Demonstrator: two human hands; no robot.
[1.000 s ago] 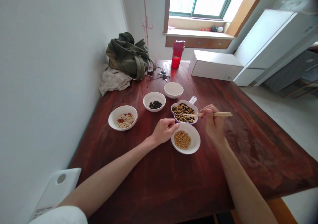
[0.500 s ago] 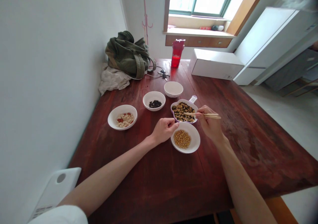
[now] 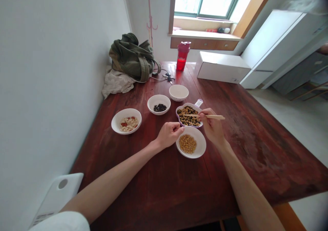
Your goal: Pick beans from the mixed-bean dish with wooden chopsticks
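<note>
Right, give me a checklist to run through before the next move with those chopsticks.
1. Right hand grip on the chopsticks: ok, held between thumb and fingers.
2. Chopstick tips above the purple-rimmed dish of mixed beans: ok.
3. Anything pinched between the tips: cannot tell, too small to see.
4. Left hand contents: cannot tell, it is closed.
5. Left hand off the rim of the white bowl of soybeans: cannot tell, they overlap in this view.
6. Dish, soybean bowl and white bowl of black beans upright: ok.
</note>
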